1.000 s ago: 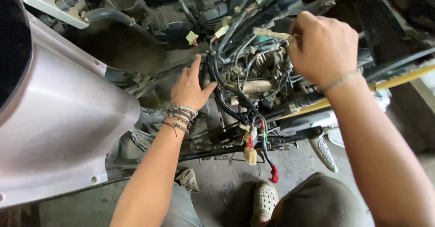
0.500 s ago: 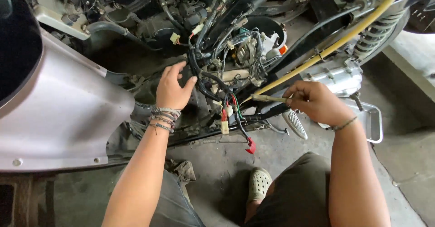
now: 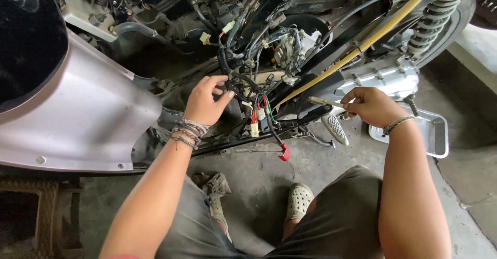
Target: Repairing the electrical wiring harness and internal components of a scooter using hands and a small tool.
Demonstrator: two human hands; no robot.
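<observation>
My left hand (image 3: 206, 104) sits mid-frame, just left of centre, fingers spread a bit & fingertips touching the black wire bundle (image 3: 239, 80) hanging out of the scooter's open guts — resting on it, not clamped round it. Beaded bracelets (image 3: 187, 132) on that wrist. Just right of the hand the wires drop down: a red-and-white plug (image 3: 254, 123) close by, & lower, a red plug (image 3: 284, 152) dangling near the floor at frame centre.

My right hand (image 3: 371, 106) is right of centre, fingers closed on a thin pale stick-like tool (image 3: 325, 101) that points left toward the wires; tip is well short of them. Can't tell what kind of tool it is. Thin band on that wrist.

Around: silver-grey body panel (image 3: 77, 119) fills the left side, yellow hose (image 3: 362, 44) runs diagonally from upper right down to centre, coil spring (image 3: 429, 23) at upper right, metal tray (image 3: 435, 132) on the floor just right of my right hand, footpeg (image 3: 335, 129) below the tool. Bottom centre — my foot in a pale clog (image 3: 299, 201) on the concrete floor (image 3: 259, 181), a rag (image 3: 212, 184) to the left of it.
</observation>
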